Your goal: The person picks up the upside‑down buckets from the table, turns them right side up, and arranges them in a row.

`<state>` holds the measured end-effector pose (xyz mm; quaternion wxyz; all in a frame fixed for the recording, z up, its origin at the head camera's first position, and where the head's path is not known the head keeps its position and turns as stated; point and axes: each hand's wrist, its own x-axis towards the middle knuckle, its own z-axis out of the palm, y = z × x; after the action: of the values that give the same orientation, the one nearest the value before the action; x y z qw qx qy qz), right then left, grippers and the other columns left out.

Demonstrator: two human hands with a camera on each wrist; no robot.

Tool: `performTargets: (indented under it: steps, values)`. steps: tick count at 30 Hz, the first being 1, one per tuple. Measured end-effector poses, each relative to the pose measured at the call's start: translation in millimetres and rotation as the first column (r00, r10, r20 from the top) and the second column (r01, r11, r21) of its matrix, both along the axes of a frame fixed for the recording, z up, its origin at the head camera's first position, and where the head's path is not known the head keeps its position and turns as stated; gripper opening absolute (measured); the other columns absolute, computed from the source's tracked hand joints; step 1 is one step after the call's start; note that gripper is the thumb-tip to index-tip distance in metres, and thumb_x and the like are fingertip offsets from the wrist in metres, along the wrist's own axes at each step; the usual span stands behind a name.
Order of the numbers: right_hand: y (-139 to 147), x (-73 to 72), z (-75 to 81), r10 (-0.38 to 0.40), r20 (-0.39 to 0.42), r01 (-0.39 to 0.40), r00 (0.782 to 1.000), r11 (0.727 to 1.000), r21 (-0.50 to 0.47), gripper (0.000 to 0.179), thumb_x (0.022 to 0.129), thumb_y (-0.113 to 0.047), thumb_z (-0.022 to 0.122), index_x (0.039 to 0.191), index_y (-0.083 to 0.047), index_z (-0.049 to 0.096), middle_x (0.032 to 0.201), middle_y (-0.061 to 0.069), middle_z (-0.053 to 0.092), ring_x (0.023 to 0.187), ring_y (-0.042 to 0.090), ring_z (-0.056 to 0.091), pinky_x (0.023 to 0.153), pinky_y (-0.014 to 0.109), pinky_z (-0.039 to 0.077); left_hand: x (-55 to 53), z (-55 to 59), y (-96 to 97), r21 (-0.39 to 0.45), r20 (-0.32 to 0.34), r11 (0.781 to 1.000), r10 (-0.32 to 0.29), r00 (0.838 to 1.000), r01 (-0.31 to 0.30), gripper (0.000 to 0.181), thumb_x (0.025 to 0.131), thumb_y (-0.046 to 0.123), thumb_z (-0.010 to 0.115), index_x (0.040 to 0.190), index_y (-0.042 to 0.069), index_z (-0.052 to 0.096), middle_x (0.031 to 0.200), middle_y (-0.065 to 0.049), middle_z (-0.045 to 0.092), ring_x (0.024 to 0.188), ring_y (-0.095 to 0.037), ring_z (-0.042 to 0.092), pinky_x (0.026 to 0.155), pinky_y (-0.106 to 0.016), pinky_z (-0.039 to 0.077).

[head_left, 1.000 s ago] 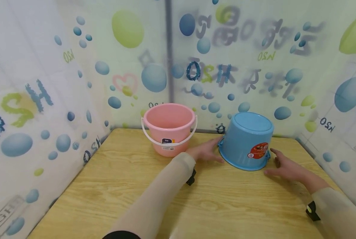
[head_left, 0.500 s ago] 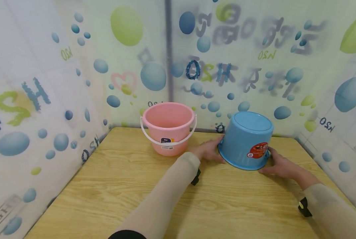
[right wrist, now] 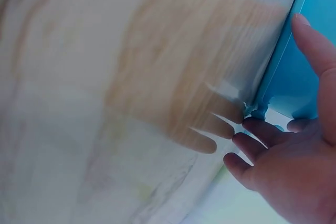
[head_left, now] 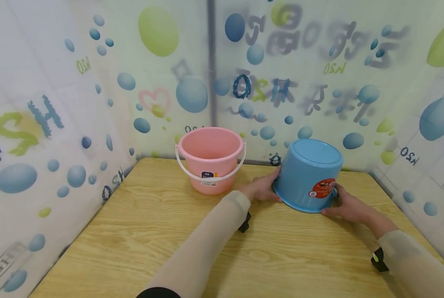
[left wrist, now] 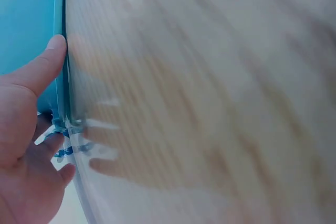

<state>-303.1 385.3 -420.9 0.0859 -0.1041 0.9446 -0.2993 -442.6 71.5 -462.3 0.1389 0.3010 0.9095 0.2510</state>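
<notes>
Hands [head_left: 264, 188] [head_left: 352, 207] touch the blue bucket [head_left: 305, 176] (pink bucket [head_left: 210, 165]: head view only).

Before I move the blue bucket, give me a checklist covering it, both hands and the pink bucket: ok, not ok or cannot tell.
1. Stance of the blue bucket: ok; upside down, rim resting on the wooden table as far as shown.
2. Contact of the left hand: ok; its thumb touches the rim.
3. Contact of the right hand: ok; its thumb touches the rim on the opposite side.
4. Firmness of the hold: cannot tell; pressure does not show.
5. Nothing under the blue bucket: cannot tell; its opening faces down.
6. Space to the pink bucket: ok; it stands upright, apart from the blue bucket, its white handle hanging in front.
</notes>
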Motion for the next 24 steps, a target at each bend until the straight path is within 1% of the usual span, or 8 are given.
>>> performTargets:
  steps: [1, 4, 6, 8, 12, 18, 20, 24]
  values:
    - [0, 0.4, 0.3, 0.002, -0.002, -0.002, 1.0, 1.0, -0.005, 0.13, 0.096, -0.036, 0.087, 0.167, 0.016, -0.009, 0.168, 0.052, 0.012, 0.152, 0.074, 0.021, 0.12, 0.086, 0.026, 2.7, 3.0, -0.1, -0.003, -0.01, 1.0, 0.004, 1.0, -0.004, 0.128, 0.094, 0.05, 0.087, 0.177, 0.035, -0.01, 0.185, 0.009, 0.015, 0.169, -0.02, 0.027, 0.136, -0.057, 0.022]
    - [2, 1.3, 0.7, 0.009, -0.014, -0.009, 1.0, 1.0, -0.01, 0.129, 0.098, -0.037, 0.086, 0.168, 0.014, -0.01, 0.167, 0.052, 0.015, 0.151, 0.074, 0.024, 0.119, 0.084, 0.03, 18.1, 17.9, -5.3, 0.018, -0.032, 1.0, -0.001, 0.999, 0.001, 0.124, 0.097, 0.049, 0.084, 0.178, 0.033, -0.008, 0.185, 0.009, 0.017, 0.17, -0.018, 0.026, 0.135, -0.056, 0.024]
    - [4, 2.3, 1.8, 0.003, -0.016, -0.004, 1.0, 1.0, -0.011, 0.128, 0.099, -0.039, 0.084, 0.169, 0.011, -0.011, 0.168, 0.052, 0.015, 0.15, 0.075, 0.026, 0.118, 0.084, 0.032, 27.9, 26.4, -10.2, 0.039, -0.047, 0.999, -0.015, 0.999, 0.017, 0.121, 0.099, 0.049, 0.082, 0.178, 0.031, -0.009, 0.185, 0.006, 0.017, 0.17, -0.02, 0.027, 0.135, -0.057, 0.025]
    - [5, 4.2, 3.3, -0.006, -0.01, 0.006, 1.0, 1.0, -0.014, 0.127, 0.1, -0.041, 0.082, 0.171, 0.006, -0.013, 0.169, 0.051, 0.015, 0.15, 0.075, 0.026, 0.117, 0.084, 0.033, 35.2, 32.3, -15.3, 0.066, -0.067, 0.997, -0.036, 0.997, 0.04, 0.119, 0.101, 0.05, 0.079, 0.177, 0.031, -0.01, 0.186, 0.004, 0.015, 0.17, -0.021, 0.026, 0.134, -0.058, 0.027]
    - [7, 10.0, 6.6, -0.03, 0.006, 0.03, 1.0, 0.999, -0.028, 0.123, 0.104, -0.044, 0.077, 0.173, -0.002, -0.016, 0.168, 0.052, 0.015, 0.15, 0.075, 0.025, 0.114, 0.085, 0.036, 39.1, 34.9, -21.7, 0.115, -0.079, 0.991, -0.061, 0.995, 0.07, 0.113, 0.103, 0.053, 0.074, 0.177, 0.033, -0.01, 0.186, 0.006, 0.01, 0.171, -0.022, 0.025, 0.134, -0.059, 0.027]
    - [8, 17.5, 7.5, -0.041, -0.009, 0.04, 0.999, 0.997, -0.063, 0.113, 0.109, -0.044, 0.069, 0.174, -0.011, -0.017, 0.168, 0.052, 0.017, 0.15, 0.075, 0.027, 0.111, 0.086, 0.039, 42.9, 36.8, -29.8, 0.181, -0.029, 0.98, -0.083, 0.996, 0.087, 0.107, 0.105, 0.056, 0.069, 0.175, 0.042, -0.01, 0.186, 0.007, 0.008, 0.172, -0.025, 0.02, 0.138, -0.061, 0.02]
    - [8, 18.7, 8.0, -0.038, -0.021, 0.037, 0.999, 0.996, -0.077, 0.109, 0.111, -0.042, 0.067, 0.175, -0.012, -0.016, 0.168, 0.051, 0.017, 0.15, 0.075, 0.028, 0.112, 0.086, 0.038, 44.0, 36.5, -32.6, 0.212, -0.013, 0.973, -0.092, 0.996, 0.093, 0.104, 0.106, 0.055, 0.068, 0.175, 0.044, -0.01, 0.186, 0.006, 0.008, 0.172, -0.027, 0.02, 0.138, -0.06, 0.021]
    - [5, 21.9, 11.8, -0.045, -0.034, 0.041, 0.998, 0.992, -0.116, 0.103, 0.113, -0.041, 0.063, 0.175, -0.013, -0.014, 0.169, 0.05, 0.016, 0.15, 0.074, 0.028, 0.114, 0.084, 0.037, 49.0, 38.2, -38.5, 0.295, 0.043, 0.952, -0.104, 0.994, 0.086, 0.1, 0.108, 0.056, 0.066, 0.173, 0.049, -0.009, 0.186, 0.008, 0.008, 0.172, -0.025, 0.018, 0.137, -0.054, 0.026]
